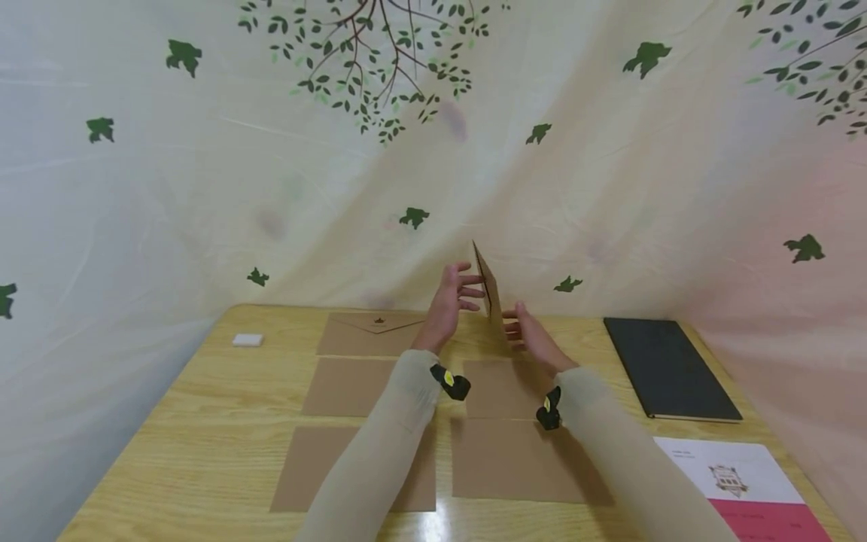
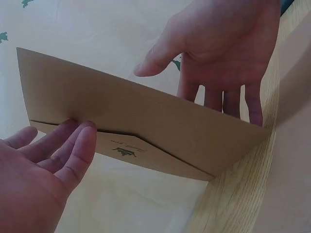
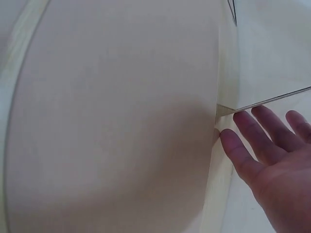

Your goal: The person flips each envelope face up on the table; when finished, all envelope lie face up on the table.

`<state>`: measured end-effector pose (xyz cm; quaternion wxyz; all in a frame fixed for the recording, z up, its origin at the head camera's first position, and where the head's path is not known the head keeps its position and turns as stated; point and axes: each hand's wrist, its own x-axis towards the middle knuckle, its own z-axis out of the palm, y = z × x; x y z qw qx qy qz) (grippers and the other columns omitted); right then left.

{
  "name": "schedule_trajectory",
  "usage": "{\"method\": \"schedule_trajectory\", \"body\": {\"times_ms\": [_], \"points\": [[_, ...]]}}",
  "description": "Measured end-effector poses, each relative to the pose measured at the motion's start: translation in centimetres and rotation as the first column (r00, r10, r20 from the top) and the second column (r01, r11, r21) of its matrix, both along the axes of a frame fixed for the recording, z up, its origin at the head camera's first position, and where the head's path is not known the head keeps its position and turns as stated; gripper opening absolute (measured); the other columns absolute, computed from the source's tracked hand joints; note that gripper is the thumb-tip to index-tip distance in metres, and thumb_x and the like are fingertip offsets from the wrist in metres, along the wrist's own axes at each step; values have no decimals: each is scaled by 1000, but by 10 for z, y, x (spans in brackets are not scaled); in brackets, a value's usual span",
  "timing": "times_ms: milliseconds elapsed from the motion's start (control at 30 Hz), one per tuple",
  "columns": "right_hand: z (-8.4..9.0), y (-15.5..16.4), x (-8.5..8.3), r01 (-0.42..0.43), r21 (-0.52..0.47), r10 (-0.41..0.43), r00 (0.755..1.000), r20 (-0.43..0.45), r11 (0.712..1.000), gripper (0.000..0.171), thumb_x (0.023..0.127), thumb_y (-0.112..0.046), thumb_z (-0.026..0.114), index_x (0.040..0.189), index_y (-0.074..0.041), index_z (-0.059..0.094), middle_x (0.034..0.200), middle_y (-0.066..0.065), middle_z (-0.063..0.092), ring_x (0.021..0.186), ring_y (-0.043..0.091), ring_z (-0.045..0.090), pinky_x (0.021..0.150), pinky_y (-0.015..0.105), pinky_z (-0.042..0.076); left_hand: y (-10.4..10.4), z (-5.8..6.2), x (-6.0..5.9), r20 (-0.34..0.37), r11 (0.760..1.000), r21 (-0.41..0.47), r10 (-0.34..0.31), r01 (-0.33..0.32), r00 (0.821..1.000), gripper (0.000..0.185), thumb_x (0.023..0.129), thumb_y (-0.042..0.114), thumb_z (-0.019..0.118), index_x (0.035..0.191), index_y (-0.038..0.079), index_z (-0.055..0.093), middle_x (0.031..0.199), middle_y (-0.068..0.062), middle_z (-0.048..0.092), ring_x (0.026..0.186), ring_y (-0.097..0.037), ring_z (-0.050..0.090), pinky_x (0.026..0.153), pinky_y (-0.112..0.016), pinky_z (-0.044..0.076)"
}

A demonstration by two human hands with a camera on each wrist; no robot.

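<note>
**Envelope held on edge between two flat hands, far centre of table**

A brown envelope (image 1: 489,295) is found raised off the table (image 1: 203,421), standing on edge between the two hands near the far edge, in front of the leaf-printed curtain (image 1: 271,165). In the head view its long axis is seen to run from about 11 o'clock at the top corner down to 5 o'clock, and the sheet is presented almost edge-on to the wearer. In the left wrist view the flap side is shown, with a small dark emblem (image 2: 124,152) printed below the flap point.

The left hand (image 1: 452,297) is placed at 9 o'clock of the envelope, fingers straight and slightly spread, with fingertips (image 2: 80,133) laid against the flap face. The right hand (image 1: 528,331) is placed at 3 to 4 o'clock, lower down, with its fingers extended against the opposite face. Neither hand is curled round the sheet; it is pressed between flat fingers. Both hands are in contact, and the left is set higher along the edge.

Beyond this, further brown envelopes (image 1: 504,459) are laid flat in rows on the table below the forearms. A black notebook (image 1: 667,366) is noted at 3 o'clock, a printed sheet (image 1: 741,482) at 4 o'clock, and a small white block (image 1: 247,340) at 9 o'clock, well apart.
</note>
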<state>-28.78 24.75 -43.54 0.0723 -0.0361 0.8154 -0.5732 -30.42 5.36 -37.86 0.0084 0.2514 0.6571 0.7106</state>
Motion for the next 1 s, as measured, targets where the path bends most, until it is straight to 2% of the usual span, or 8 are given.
{"method": "schedule_trajectory", "body": {"times_ms": [167, 267, 367, 500, 633, 733, 867, 1000], "points": [[-1, -3, -2, -22, -15, 22, 1000, 4, 1000, 78, 98, -56, 4, 142, 3, 30, 133, 32, 44, 121, 43, 44, 99, 55, 34, 3, 0, 0, -1, 1000, -20, -20, 20, 1000, 69, 99, 56, 10, 141, 3, 27, 133, -21, 48, 112, -45, 49, 86, -53, 44], [1, -1, -2, -32, -24, 31, 999, -23, 999, 75, 100, -53, 3, 141, 3, 31, 132, 31, 45, 121, 43, 45, 99, 56, 34, 6, -1, 1, 3, 999, -28, -22, 22, 1000, 73, 98, 58, 11, 141, 1, 26, 133, -21, 48, 112, -45, 49, 87, -54, 43], [8, 3, 0, -39, -39, 35, 996, -84, 999, 75, 100, -53, 4, 141, 3, 32, 133, 30, 45, 121, 43, 45, 98, 58, 33, 8, -2, 1, 11, 999, -46, -17, 17, 1000, 72, 98, 58, 11, 141, 2, 28, 133, -19, 49, 109, -39, 52, 87, -54, 43], [29, 8, 5, -62, -109, 38, 978, -204, 992, 74, 100, -51, 5, 142, 3, 32, 135, 29, 44, 121, 43, 44, 96, 59, 34, 10, -3, 0, 14, 997, -71, -13, 14, 1000, 68, 100, 55, 11, 139, 4, 31, 132, -16, 50, 107, -32, 53, 87, -53, 43], [60, 7, 16, -113, -179, 48, 942, -333, 977, 66, 103, -41, 6, 141, 7, 29, 135, 33, 41, 120, 48, 42, 96, 62, 32, 14, -5, 1, 23, 996, -83, -28, 30, 999, 68, 99, 55, 11, 139, 4, 32, 133, -16, 49, 111, -36, 52, 87, -51, 44], [81, 5, 23, -126, -168, 48, 914, -403, 978, 59, 104, -34, 7, 142, 7, 28, 135, 32, 41, 119, 48, 43, 95, 63, 32, 17, -6, 1, 27, 995, -88, -40, 43, 999, 71, 98, 58, 11, 140, 4, 31, 133, -16, 49, 113, -37, 51, 86, -50, 45], [96, 1, 27, -139, -131, 69, 897, -436, 982, 55, 105, -29, 6, 143, 3, 28, 136, 30, 41, 119, 46, 43, 95, 61, 34, 21, -9, 2, 11, 995, -86, -48, 49, 999, 70, 99, 56, 12, 140, 2, 30, 135, -18, 47, 113, -38, 51, 86, -51, 45], [100, 0, 29, -133, -122, 63, 887, -458, 984, 54, 104, -27, 7, 143, 4, 28, 136, 31, 39, 119, 47, 42, 94, 61, 34, 25, -12, 3, 17, 991, -113, -65, 66, 998, 70, 99, 56, 12, 141, 3, 29, 137, -17, 45, 115, -38, 49, 88, -52, 44]]}}
